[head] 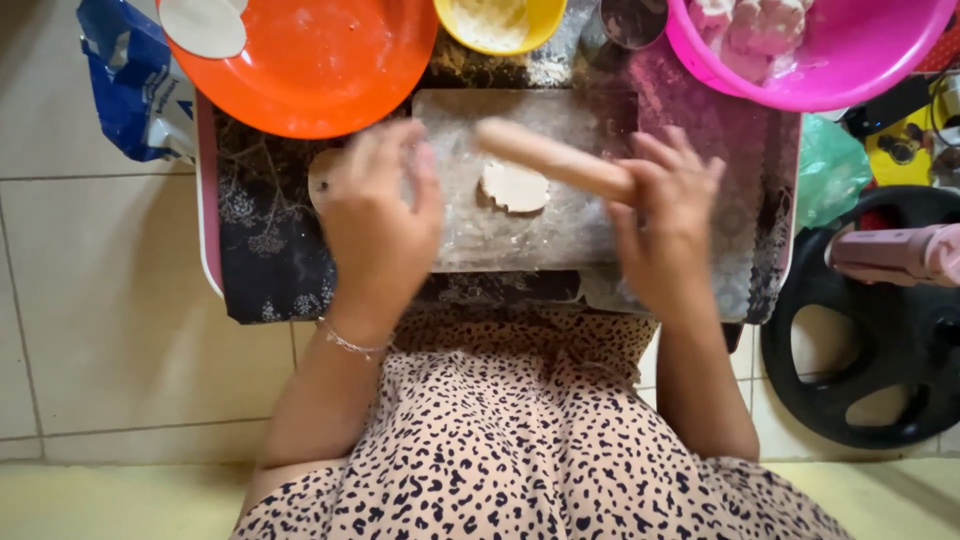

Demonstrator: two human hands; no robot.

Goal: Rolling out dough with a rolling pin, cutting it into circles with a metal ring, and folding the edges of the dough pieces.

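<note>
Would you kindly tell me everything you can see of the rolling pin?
The rolling pin is a plain, pale wooden cylinder, lightly dusted with flour. It lies at a slant across the floured rolling board, its right part lower in the picture, and passes over the small flat dough disc. The left hand covers its left end and the right hand its right end, both palms pressing down with fingers spread. Motion blur softens its outline.

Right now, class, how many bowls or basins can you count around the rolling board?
3: an orange basin at top left, a yellow bowl at top middle, and a pink basin at top right. Others may lie beyond the picture's edge.
</note>
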